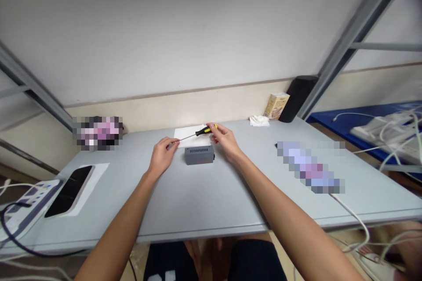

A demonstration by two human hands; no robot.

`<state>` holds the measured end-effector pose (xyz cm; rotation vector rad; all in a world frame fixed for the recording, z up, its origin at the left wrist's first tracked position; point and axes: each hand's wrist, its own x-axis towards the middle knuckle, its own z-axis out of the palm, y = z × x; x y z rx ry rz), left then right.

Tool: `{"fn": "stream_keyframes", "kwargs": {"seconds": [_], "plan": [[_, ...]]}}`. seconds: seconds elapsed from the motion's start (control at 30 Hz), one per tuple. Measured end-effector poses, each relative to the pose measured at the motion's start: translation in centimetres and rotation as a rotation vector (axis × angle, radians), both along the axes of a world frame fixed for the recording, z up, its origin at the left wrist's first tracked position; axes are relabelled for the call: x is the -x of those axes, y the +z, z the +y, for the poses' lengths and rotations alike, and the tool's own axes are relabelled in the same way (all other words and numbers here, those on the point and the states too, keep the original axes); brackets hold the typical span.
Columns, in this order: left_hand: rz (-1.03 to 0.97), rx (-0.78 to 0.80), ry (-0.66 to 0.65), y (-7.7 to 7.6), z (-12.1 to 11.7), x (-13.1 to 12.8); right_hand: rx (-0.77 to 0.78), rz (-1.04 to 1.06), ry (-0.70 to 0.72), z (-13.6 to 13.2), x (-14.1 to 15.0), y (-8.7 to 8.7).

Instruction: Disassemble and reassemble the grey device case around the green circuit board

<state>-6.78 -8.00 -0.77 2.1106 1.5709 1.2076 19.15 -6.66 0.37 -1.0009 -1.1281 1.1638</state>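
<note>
My right hand (226, 140) is closed around the black and yellow handle of a screwdriver (203, 131). Its thin metal shaft slants down to the left, and the tip reaches the fingertips of my left hand (162, 156). Those fingers are pinched together at the tip; a small greyish piece seems to be between them, too small to name. Between my hands, nearer to me, a dark grey box (199, 155) with a row of slots on top rests on the table, with a black knob-like part on its right end. A white paper sheet (187, 134) lies behind the box.
On the grey table (198, 206) a phone (70, 189) lies at left beside a white power strip (29, 206). A crumpled tissue (259, 120), a yellow carton (276, 106) and a black cylinder (298, 96) stand back right. Blurred items lie at both sides; a white cable (354, 215) hangs right.
</note>
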Motion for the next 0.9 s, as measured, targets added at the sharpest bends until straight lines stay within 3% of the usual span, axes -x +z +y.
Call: {"fn": "stream_keyframes", "kwargs": {"seconds": [0.2,0.43,0.53,0.9], "plan": [[-0.102,0.062,-0.048,0.7,-0.4,-0.6,-0.04,0.005,-0.016,-0.1,0.0,0.5],[-0.408,0.301,-0.195,2.0,-1.1,-1.3,-0.162,0.061,-0.126,0.0,-1.4,2.1],[-0.409,0.343,-0.249,2.0,-1.5,-1.8,-0.171,0.056,-0.123,0.1,-1.7,2.3],[-0.392,0.444,-0.223,2.0,-2.5,-3.4,-0.17,0.053,-0.073,-0.3,-1.5,2.5]]}}
